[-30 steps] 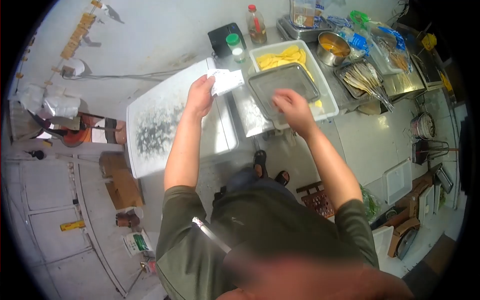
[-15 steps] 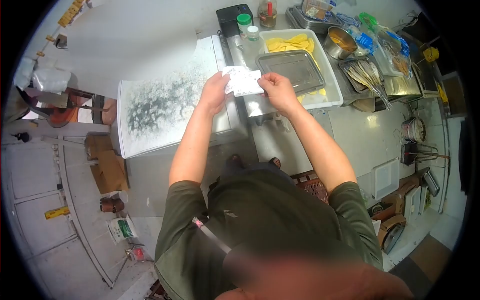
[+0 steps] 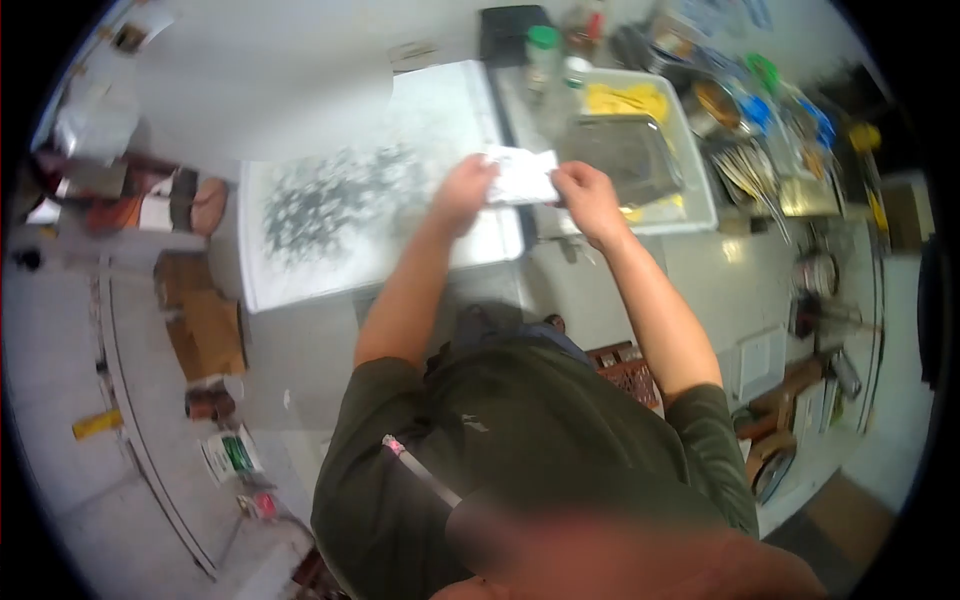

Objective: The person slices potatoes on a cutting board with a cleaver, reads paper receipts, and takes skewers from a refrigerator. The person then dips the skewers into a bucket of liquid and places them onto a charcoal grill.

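White paper (image 3: 522, 176) at upper centre, held out in front of you, above the gap between the pale panel and the tub. Your left hand (image 3: 466, 192) has its left edge, fingers closed on it; your right hand (image 3: 590, 195) pinches the right edge, thumb and fingers together. Both grips closed on paper. Print too blurred to read.

Left of your hands: pale panel (image 3: 440, 225), lying flat, dark speckled patch across its middle.

Right of your hands: white tub (image 3: 698, 160), yellow pieces (image 3: 628, 100) showing at its far end and a few near its close edge. Clear-looking tray (image 3: 625, 155) lies over the tub's middle; your right hand is nearest to it.

Top of frame, beyond the hands: black box (image 3: 510, 35), green-capped jar (image 3: 543, 60) just beside it, white-capped jar (image 3: 576, 72) near the tub's corner. Bottle with a red part (image 3: 583, 42) behind, smeared by blur.

Upper right: metal pot (image 3: 706, 122), orange contents; below it long thin pale pieces (image 3: 750, 170), fanned out. Green plastic (image 3: 762, 68) behind.

Lower down: brown crate (image 3: 628, 375) by your right side, flattened cardboard (image 3: 205, 330) on the left, white container (image 3: 760, 365) at right.
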A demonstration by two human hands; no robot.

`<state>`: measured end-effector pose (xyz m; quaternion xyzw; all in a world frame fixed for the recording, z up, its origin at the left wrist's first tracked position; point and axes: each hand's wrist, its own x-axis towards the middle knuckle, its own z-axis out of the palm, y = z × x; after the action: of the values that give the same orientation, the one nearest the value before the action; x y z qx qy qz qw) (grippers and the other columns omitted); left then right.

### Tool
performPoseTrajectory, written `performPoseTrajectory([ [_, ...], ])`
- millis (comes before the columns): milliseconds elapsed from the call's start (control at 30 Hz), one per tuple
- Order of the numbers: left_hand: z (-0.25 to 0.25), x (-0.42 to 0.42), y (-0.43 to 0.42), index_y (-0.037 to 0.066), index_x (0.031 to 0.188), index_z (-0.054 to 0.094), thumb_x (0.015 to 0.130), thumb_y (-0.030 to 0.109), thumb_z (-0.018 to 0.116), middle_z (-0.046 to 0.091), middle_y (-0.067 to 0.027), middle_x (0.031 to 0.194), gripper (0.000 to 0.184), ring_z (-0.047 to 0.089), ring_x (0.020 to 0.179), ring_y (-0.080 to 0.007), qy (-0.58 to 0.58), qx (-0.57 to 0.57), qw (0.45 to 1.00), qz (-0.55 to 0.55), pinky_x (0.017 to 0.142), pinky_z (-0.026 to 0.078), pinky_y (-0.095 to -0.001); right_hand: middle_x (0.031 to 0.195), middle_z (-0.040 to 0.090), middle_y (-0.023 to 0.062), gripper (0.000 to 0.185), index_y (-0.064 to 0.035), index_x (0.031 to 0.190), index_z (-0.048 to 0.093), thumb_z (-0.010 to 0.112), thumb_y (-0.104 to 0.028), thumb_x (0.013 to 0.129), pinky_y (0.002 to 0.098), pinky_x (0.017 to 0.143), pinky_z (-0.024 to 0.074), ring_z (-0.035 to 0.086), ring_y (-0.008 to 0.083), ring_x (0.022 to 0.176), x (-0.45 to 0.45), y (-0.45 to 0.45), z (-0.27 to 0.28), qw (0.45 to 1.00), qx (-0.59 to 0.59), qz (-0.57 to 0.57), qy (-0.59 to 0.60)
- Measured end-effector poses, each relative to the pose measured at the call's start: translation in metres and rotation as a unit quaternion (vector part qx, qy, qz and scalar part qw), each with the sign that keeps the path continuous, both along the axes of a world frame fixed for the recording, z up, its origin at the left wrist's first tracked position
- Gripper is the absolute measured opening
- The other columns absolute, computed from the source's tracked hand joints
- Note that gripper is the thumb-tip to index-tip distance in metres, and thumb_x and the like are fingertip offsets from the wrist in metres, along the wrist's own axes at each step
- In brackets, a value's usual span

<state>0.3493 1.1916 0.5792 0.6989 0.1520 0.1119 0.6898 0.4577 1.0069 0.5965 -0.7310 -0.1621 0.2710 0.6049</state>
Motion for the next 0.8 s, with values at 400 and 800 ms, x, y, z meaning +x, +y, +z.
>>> performPoseTrajectory([
  [400,-0.083,-0.13,-0.001,-0.004,0.105,0.059,0.087,0.009,0.062,0.065,-0.0072,0.09,0.022,0.06,0.081,-0.0121,0.107,-0.171,0.96,0.193,0.071,0.049,-0.0284,0.063,0.054,-0.0006,0.024,0.0006,0.083,0.062,0.066,-0.022,0.089,0.0256,0.051,0.0381,0.045,0.0064,0.057,-0.094,0.07,-0.076,0.971,-0.108,0.209,0.031],
  [800,-0.091,-0.34,0.045,0.0,0.112,0.054,0.086,0.007,0.065,0.064,-0.0073,0.101,0.029,0.061,0.091,-0.0141,-0.041,-0.32,0.786,0.527,0.079,0.05,-0.0301,0.079,0.065,0.008,0.025,0.0034,0.103,0.062,0.057,-0.018,0.092,0.0302,0.068,0.0477,0.059,0.0137,0.073,-0.267,0.244,-0.066,0.802,-0.112,0.586,0.025],
])
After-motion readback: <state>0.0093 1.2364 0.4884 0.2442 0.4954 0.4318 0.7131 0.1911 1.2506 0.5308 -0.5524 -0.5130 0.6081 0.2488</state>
